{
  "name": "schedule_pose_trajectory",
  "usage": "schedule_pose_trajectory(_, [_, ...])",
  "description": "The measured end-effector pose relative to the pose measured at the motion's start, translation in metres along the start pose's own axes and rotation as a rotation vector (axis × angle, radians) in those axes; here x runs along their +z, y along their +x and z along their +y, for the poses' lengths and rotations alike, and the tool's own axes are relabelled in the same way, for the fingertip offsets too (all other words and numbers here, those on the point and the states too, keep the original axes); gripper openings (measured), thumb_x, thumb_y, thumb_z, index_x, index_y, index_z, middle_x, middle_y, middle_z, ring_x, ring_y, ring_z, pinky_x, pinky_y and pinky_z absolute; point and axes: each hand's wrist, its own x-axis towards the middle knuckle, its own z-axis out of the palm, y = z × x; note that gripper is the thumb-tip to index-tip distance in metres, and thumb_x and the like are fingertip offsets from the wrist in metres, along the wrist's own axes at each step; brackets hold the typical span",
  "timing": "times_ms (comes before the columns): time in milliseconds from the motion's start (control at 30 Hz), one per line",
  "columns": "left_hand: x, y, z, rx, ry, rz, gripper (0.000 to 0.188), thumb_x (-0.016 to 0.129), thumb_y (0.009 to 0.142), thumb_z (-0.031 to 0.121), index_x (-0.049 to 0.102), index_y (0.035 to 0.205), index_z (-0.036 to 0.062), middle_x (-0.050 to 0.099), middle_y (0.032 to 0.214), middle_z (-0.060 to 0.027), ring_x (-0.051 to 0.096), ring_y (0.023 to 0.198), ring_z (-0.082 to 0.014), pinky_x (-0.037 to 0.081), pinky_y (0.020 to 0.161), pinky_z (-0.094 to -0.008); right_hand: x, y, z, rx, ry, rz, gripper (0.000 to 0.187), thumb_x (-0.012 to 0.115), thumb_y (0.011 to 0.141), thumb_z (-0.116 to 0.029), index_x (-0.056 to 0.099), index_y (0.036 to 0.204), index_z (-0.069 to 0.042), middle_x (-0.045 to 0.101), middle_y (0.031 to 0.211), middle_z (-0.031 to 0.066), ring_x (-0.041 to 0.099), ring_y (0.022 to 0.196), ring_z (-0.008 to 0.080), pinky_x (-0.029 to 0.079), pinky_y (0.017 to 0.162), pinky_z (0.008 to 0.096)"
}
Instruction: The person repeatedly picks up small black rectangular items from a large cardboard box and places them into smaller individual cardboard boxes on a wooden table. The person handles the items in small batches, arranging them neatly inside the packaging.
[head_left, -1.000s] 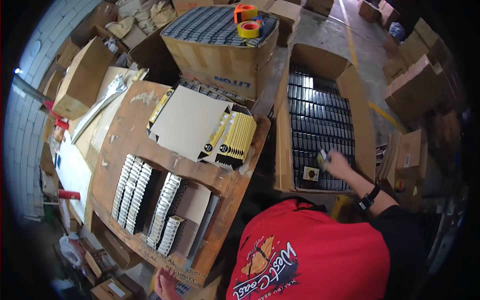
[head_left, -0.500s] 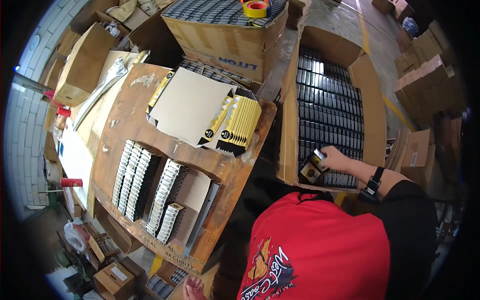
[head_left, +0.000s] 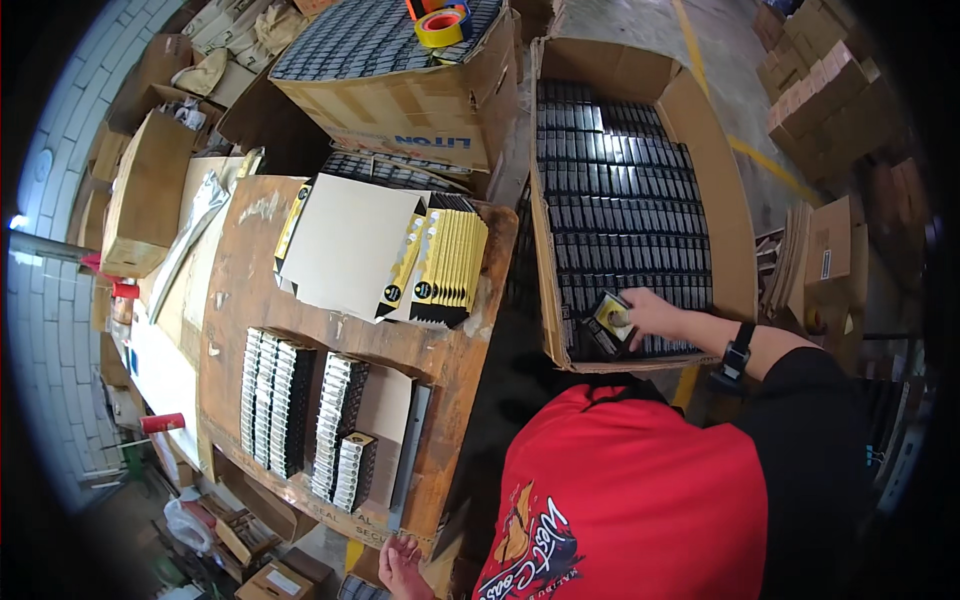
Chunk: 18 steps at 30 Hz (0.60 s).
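Observation:
My right hand (head_left: 652, 314) reaches into a tall open carton (head_left: 732, 190) on the right. Its fingers are closed on a small black-and-gold box (head_left: 610, 318), held tilted at the carton's near end. Rows of similar small dark boxes (head_left: 630, 215) fill the carton, with their shiny edges upward. My left hand (head_left: 403, 568) is low in the picture beside the table's near corner, its fingers loosely apart and nothing seen in them. On the wooden table (head_left: 350, 322), several rows of small boxes (head_left: 275, 402) stand near a shorter group (head_left: 354, 470) on a cardboard sheet (head_left: 388, 425).
A stack of flat grey-backed card (head_left: 350, 245) and folded yellow-and-black cartons (head_left: 450, 260) lie at the table's far end. Behind stands another full carton (head_left: 400, 120) with tape rolls (head_left: 442, 27) on top. A red cylinder (head_left: 162, 423) is at left; more cartons (head_left: 835, 255) stand right.
The view has shifted, so the table's far end and the cartons appear further left. The box in my right hand has turned, its gold face now more upward. My left hand stays low beside the table.

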Motion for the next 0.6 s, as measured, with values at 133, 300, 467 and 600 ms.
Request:
schedule_pose_trajectory(133, [0.007,0.009,0.005,-0.009,-0.008,-0.057,0.038,0.053,0.091,0.02,0.05,0.118,-0.007,0.06,0.107,-0.0199,0.059,0.097,-0.0325,0.047,0.083,-0.0427,0.023,-0.019,-0.011,-0.158,-0.789,0.131,0.054,0.055,0.082,-0.046,0.056,0.099,0.005,0.063,0.088,0.0205,0.061,0.085,0.0357,0.048,0.077,0.0424])
schedule_pose_trajectory(300, [0.009,0.007,-0.006,0.012,-0.026,-0.035,0.039,0.053,0.092,0.021,0.049,0.12,-0.0053,0.061,0.104,-0.018,0.061,0.093,-0.028,0.047,0.08,-0.0391,0.039,-0.024,-0.045,-0.209,-1.048,0.176,0.056,0.058,0.075,-0.044,0.056,0.098,0.006,0.063,0.087,0.0232,0.061,0.084,0.041,0.049,0.076,0.0456])
schedule_pose_trajectory(467, [0.002,0.004,-0.021,-0.015,-0.015,0.005,0.035,0.054,0.091,0.02,0.054,0.118,-0.0022,0.063,0.102,-0.0142,0.063,0.09,-0.0211,0.049,0.078,-0.031,0.045,-0.004,-0.05,-0.115,-1.198,0.126,0.038,0.059,0.064,-0.022,0.055,0.091,0.005,0.063,0.083,0.0256,0.062,0.08,0.0415,0.05,0.072,0.0479])
schedule_pose_trajectory(600, [-0.037,-0.036,-0.025,0.002,-0.163,0.078,0.033,0.052,0.092,0.016,0.052,0.119,-0.0044,0.063,0.104,-0.0154,0.063,0.092,-0.0226,0.05,0.081,-0.0311,0.001,0.006,-0.018,-0.273,-0.737,0.214,0.039,0.056,0.075,-0.026,0.058,0.1,0.003,0.063,0.082,0.0203,0.062,0.077,0.0291,0.049,0.067,0.0406])
